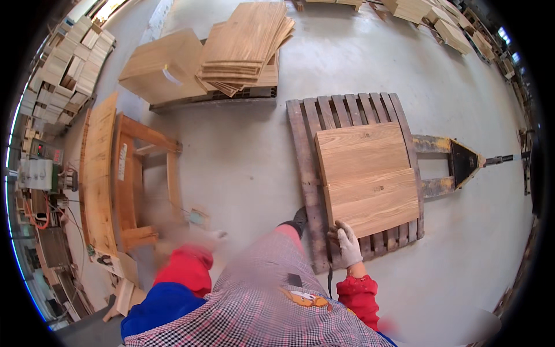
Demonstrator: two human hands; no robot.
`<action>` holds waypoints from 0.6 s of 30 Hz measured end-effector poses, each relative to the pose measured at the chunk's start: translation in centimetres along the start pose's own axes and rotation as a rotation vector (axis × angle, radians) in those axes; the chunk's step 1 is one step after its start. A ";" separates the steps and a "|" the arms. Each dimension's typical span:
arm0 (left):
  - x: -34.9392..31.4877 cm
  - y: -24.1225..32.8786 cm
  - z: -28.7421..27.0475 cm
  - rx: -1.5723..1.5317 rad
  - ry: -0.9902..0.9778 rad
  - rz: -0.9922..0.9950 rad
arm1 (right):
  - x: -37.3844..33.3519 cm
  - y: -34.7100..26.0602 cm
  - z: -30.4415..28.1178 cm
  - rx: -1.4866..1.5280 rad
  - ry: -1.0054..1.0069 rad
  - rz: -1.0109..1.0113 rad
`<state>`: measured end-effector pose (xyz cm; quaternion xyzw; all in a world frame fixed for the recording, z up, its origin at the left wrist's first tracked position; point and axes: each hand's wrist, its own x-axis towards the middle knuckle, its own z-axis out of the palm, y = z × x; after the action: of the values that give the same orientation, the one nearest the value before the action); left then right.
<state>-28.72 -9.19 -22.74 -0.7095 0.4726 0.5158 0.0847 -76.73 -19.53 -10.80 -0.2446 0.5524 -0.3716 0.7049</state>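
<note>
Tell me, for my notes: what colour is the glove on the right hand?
White, on the right hand; head view.

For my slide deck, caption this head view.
Gloved right hand at the corner of wood panels stacked on a pallet.

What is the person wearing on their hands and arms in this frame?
The right hand wears a whitish work glove with a red patterned cuff behind it. The left hand is motion-blurred, apparently gloved too; its sleeve is red, then blue. A checked apron covers the front.

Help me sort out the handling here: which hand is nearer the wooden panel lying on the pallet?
Right. The right hand, gloved, rests at the near corner of the wooden panel on the pallet. The left hand, blurred, is well off to the panel's left.
</note>
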 end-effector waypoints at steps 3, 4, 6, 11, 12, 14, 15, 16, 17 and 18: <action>-2.0 3.9 -1.1 0.031 -0.147 0.026 | -3.1 4.0 1.1 -0.524 0.077 -0.031; -1.7 4.4 -1.7 0.051 -0.179 0.035 | -4.3 5.5 0.9 -0.690 0.094 -0.005; -0.1 5.6 -3.2 0.170 -0.175 -0.023 | -6.5 9.8 -1.2 -0.323 0.130 0.249; 3.1 6.6 -9.2 0.068 -0.103 0.005 | -7.4 9.0 -0.7 -0.178 0.410 0.512; 3.8 6.2 -10.3 0.044 -0.100 0.034 | -6.3 8.7 -0.8 -0.206 0.454 0.532; 5.6 6.6 -13.1 0.010 -0.100 0.107 | -2.6 9.4 -1.8 0.063 0.476 0.543; 6.4 6.7 -14.9 -0.016 -0.089 0.099 | -0.2 8.9 -1.2 0.156 0.482 0.542; 6.9 6.5 -16.5 -0.045 -0.084 0.081 | 1.6 8.2 0.0 0.245 0.489 0.551; 7.7 6.3 -18.3 -0.074 -0.079 0.068 | 4.2 6.4 2.3 0.084 0.481 0.568; 8.7 6.3 -20.2 -0.086 -0.049 0.074 | 6.9 4.6 4.3 -0.125 0.377 0.452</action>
<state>-20.12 -29.95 -18.35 -0.6816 0.4736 0.5558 0.0467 -70.61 -22.46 -17.22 -0.0850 0.7357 -0.2093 0.6385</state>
